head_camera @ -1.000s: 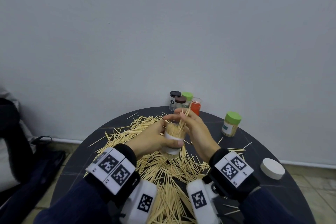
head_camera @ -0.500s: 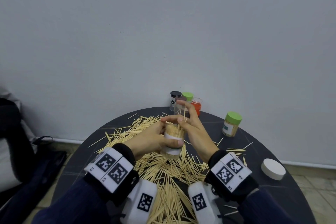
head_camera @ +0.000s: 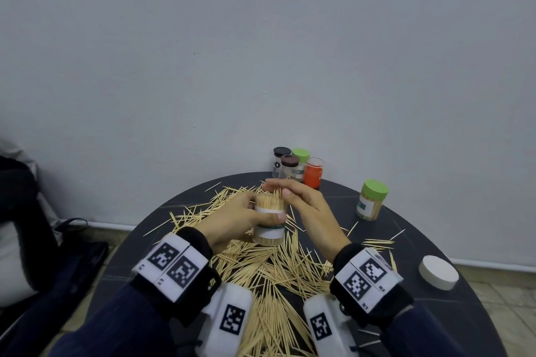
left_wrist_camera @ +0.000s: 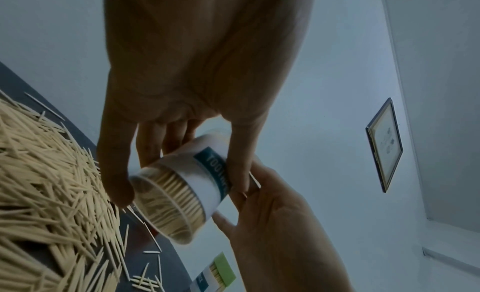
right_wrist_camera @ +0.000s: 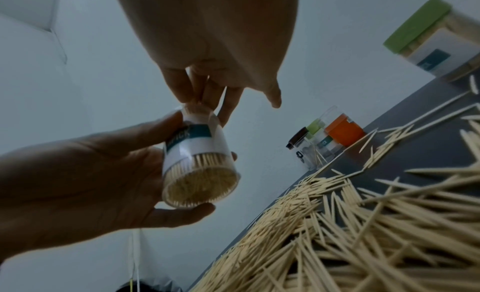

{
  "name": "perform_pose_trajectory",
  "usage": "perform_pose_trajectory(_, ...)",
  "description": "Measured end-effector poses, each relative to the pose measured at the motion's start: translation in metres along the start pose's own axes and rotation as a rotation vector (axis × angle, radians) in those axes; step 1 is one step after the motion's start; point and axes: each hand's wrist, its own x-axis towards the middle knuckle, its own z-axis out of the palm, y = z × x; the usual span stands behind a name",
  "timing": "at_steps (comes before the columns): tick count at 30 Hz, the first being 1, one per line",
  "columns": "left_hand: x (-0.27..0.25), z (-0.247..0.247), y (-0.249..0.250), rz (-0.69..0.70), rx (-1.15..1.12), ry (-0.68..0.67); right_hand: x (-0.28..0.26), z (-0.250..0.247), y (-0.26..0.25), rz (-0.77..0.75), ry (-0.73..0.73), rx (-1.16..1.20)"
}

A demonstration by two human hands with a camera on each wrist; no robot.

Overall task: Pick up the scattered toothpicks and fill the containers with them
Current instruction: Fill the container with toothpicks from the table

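Both hands are bare. Each forearm wears a dark navy sleeve point(head_camera: 110, 324) ending in a black cuff point(head_camera: 200, 240). Just behind the cuff, a black band point(head_camera: 185, 293) wraps each wrist and carries white blocks point(head_camera: 174, 265) printed with black square-patterned markers, two side by side on top. Under the band, toward the inner wrist, sits a white rounded camera housing point(head_camera: 229, 319) bearing one more marker.

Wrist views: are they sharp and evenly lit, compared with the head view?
Head view: evenly lit, the jar and scattered toothpicks crisp, the table edge bowed by the wide lens. Left wrist view: dim, the left hand in shadow, the jar soft. Right wrist view: right hand backlit, nearest toothpicks blurred.
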Motion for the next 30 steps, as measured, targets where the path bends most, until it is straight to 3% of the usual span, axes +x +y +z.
perform_pose_trajectory(9,0.001,-0.002,-0.001,-0.003,-0.014,0.041,0.001,-0.001,0.009,0.025,-0.021,-0.264)
perform_pose_trajectory(22,0.005,-0.002,-0.005,0.04,-0.003,0.077,0.001,-0.009,0.009,-0.009,-0.028,-0.225)
perform_pose_trajectory(30,0.003,0.006,-0.004,0.223,0.172,0.051,-0.01,-0.035,0.003,-0.016,0.033,-0.249)
